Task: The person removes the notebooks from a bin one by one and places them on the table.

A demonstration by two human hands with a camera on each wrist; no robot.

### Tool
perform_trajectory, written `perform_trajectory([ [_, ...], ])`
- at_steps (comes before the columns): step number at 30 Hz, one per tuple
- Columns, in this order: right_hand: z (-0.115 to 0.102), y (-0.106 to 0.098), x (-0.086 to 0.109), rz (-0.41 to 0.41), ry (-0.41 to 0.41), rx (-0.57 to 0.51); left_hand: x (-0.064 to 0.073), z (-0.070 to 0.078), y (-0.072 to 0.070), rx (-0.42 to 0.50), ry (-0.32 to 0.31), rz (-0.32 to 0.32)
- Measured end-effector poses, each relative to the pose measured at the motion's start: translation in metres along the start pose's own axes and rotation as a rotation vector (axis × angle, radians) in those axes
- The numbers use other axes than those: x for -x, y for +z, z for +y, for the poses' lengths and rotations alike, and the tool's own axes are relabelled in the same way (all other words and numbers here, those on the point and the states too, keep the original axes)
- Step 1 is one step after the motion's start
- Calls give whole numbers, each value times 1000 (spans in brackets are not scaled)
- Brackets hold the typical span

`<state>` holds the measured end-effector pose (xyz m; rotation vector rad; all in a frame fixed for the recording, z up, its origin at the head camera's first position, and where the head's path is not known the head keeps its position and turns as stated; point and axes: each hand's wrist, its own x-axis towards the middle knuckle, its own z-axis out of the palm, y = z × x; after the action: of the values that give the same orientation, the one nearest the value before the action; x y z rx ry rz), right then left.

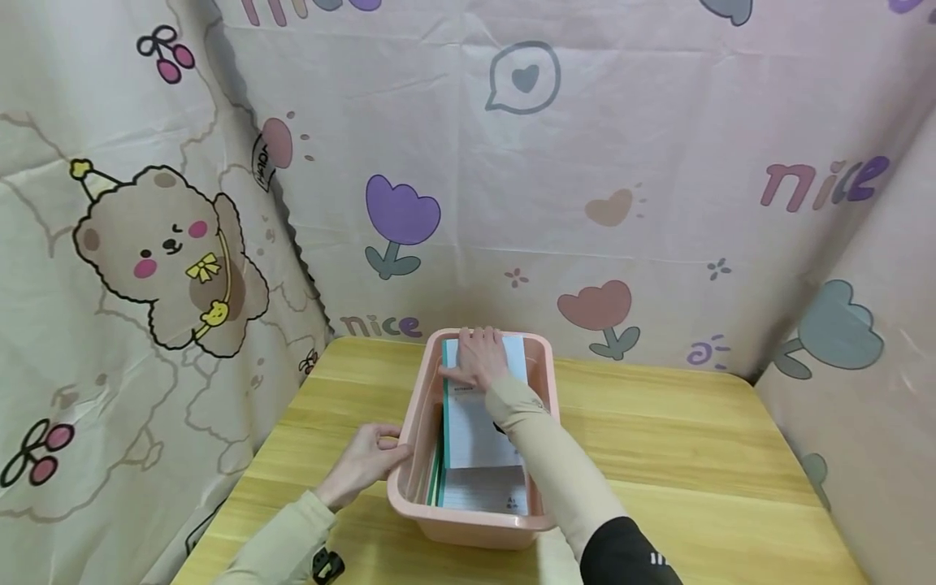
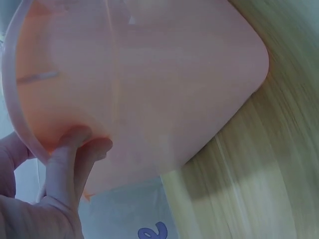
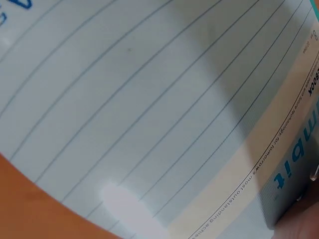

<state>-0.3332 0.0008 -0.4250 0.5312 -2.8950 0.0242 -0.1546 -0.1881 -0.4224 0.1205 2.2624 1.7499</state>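
A pink plastic basin (image 1: 541, 357) stands on the table, holding several notebooks. My left hand (image 1: 366, 463) grips its left rim, fingers outside against the wall in the left wrist view. Inside, a pale blue notebook (image 1: 475, 435) with a teal spine lies on top, overlapping another lined notebook (image 1: 478, 487) nearer me. My right hand (image 1: 483, 357) rests on the far end of the top notebook, fingers pointing to the far rim and thumb toward the spine. The right wrist view shows its lined cover (image 3: 149, 99) close up, with part of the hand at the lower right corner.
The wooden table (image 1: 658, 455) extends on both sides of the basin. A printed cloth (image 1: 468, 203) hangs behind it, with more cloth at left and right. Green notebook edges (image 1: 437, 467) show along the basin's left inner side.
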Motion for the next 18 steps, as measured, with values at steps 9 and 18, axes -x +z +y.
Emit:
perform_trajectory([
  [9,13,-60,-11,28,-17,1,0,-2,3,13,5,37],
  [18,40,-126,-20,68,10,-74,1,-4,-1,0,-31,77],
])
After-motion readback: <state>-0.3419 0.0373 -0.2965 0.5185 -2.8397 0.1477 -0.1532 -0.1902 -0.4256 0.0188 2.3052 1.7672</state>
